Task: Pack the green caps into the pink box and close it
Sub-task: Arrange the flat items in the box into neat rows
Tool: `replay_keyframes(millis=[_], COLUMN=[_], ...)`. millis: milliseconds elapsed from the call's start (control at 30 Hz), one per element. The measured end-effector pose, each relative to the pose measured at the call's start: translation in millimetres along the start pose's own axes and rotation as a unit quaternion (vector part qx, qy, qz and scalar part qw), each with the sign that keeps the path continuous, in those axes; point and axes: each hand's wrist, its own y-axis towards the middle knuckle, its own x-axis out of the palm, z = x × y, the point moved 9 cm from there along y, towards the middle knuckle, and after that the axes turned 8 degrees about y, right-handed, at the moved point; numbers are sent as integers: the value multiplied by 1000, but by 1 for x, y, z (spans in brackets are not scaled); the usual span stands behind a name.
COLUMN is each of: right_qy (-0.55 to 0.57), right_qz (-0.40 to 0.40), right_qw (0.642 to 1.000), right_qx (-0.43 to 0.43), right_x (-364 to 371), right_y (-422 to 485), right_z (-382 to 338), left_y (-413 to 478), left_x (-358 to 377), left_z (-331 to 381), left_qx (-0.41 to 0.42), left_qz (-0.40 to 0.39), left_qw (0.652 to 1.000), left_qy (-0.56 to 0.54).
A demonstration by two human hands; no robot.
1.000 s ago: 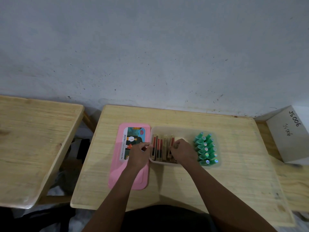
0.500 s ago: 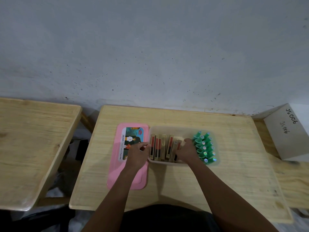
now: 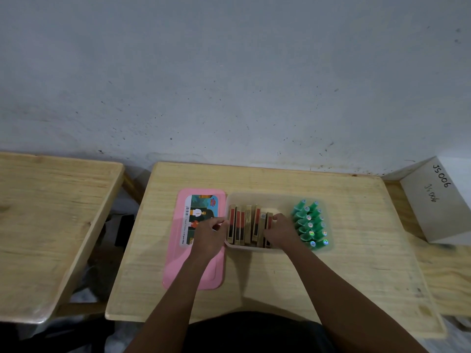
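Wooden desk (image 3: 356,250): left hand (image 3: 210,235) grips the tub (image 3: 254,248) rim, right hand (image 3: 283,230) curls fingers (image 3: 276,217) round packets (image 3: 248,225) beside shiny-topped green caps (image 3: 308,222).

Pink lid (image 3: 196,272), multicoloured picture label (image 3: 201,215); green caps (image 3: 308,222); red-gold-black packs (image 3: 246,225); pale wood table (image 3: 356,238); grey-white speckled wall (image 3: 229,85).

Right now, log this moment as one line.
lid off, left of box | caps in box, right end | left hand at box's left rim | right hand on packets
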Motion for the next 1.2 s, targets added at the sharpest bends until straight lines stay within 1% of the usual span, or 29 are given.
replay_keyframes(millis=[100, 200, 267, 333, 433, 533, 633, 833, 900, 967, 1100, 1200], right_qy=[-19, 27, 58, 64, 30, 3, 4, 8, 9, -14, -86, -102], right_qz=[41, 82, 91, 72, 16, -12, -12, 9, 30, 43, 23, 23], right_qw=[999, 995, 993, 993, 995, 995, 995, 995, 995, 996, 993, 991], right_qx=[-17, -41, -57, -74, -92, -100, -101, -102, -91, -76, -81, -79], right_x=[-5, -14, -18, -14, 5, 25, 33, 25, 17, 13, 21, 21], right_y=[0, -5, -10, -15, -23, -24, -21, -14, -9, -6, -5, -5], right_z=[-5, -14, -23, -34, -49, -52, -50, -51, -45, -39, -38, -42], left_y=[0, 0, 0, 0, 0, -1, -1, -1, -1, -1, -1, -2], left_x=[-1, -1, 0, 0, 1, -1, -2, -1, 0, -1, -2, -2], left_z=[-1, -1, -1, -2, -2, 0, 0, -3, -3, -3, -1, -1], left_qx=[-2, -5, -5, -7, -11, -6, -9, -18, -22, -24, -16, -20], left_qz=[4, 3, 3, 2, 1, 5, 9, 4, 0, 0, 4, 4], left_qw=[1000, 1000, 1000, 1000, 1000, 1000, 1000, 1000, 1000, 1000, 1000, 1000], left_qy=[-8, -10, -9, -8, -4, 3, 2, -4, -10, -10, -5, -2])
